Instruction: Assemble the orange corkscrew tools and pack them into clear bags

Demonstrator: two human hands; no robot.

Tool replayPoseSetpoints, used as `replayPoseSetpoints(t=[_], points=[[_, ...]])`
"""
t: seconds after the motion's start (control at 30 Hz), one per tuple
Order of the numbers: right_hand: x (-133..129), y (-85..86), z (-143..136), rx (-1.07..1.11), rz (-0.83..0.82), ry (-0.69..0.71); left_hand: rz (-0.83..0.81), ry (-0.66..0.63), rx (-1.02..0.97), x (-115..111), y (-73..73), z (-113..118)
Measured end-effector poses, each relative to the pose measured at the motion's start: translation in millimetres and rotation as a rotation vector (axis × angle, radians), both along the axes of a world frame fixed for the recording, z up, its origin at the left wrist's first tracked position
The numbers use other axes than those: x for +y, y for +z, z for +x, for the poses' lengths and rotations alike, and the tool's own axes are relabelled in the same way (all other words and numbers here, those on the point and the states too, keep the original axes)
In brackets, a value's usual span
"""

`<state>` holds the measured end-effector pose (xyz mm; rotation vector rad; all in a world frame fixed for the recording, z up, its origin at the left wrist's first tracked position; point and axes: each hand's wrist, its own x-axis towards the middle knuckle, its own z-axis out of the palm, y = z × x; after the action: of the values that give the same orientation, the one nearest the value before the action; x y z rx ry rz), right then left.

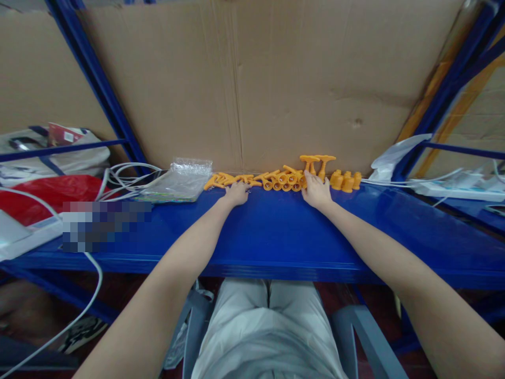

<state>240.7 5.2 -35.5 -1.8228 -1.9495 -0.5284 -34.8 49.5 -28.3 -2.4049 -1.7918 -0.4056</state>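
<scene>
Near the back of the blue table, my left hand (236,195) is closed beside a row of loose orange plastic T-shaped pieces (221,179). A small dark tip shows by its fingertips, but what it holds is hidden. My right hand (319,192) has its fingers curled at the stem of an upright orange T-shaped piece (309,159). Another upright T-shaped piece (325,159) stands just right of it. Between my hands lie stacked orange cup-ended pieces (282,180), open ends facing me, with metal inside. Several small orange bottle-shaped pieces (347,182) stand right of my right hand.
Clear plastic bags (177,181) lie left of the orange pieces, near white cables (118,173) and a red bag (47,195). A cardboard panel (236,84) closes off the back. Blue posts (94,79) flank it. At right sits a white power strip (453,189).
</scene>
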Motion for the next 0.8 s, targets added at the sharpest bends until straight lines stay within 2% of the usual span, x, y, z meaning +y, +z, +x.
replayPoseSetpoints(t=[0.07,0.2,0.5,0.8], points=[[-2.7,2.5,-3.9,-0.024,0.059,0.016,0.018,-0.005,0.006,-0.6,0.1,0.4],[-7.5,6.6,-7.6,-0.068,0.074,0.022,0.059,0.010,0.011,-2.7,1.9,2.0],[-5.3,0.5,-4.2,-0.051,0.001,0.011,0.164,-0.001,-0.091,-0.7,2.4,2.4],[0.4,-2.9,1.1,-0.012,-0.063,0.023,0.217,0.080,-0.221,-4.2,9.9,6.2]])
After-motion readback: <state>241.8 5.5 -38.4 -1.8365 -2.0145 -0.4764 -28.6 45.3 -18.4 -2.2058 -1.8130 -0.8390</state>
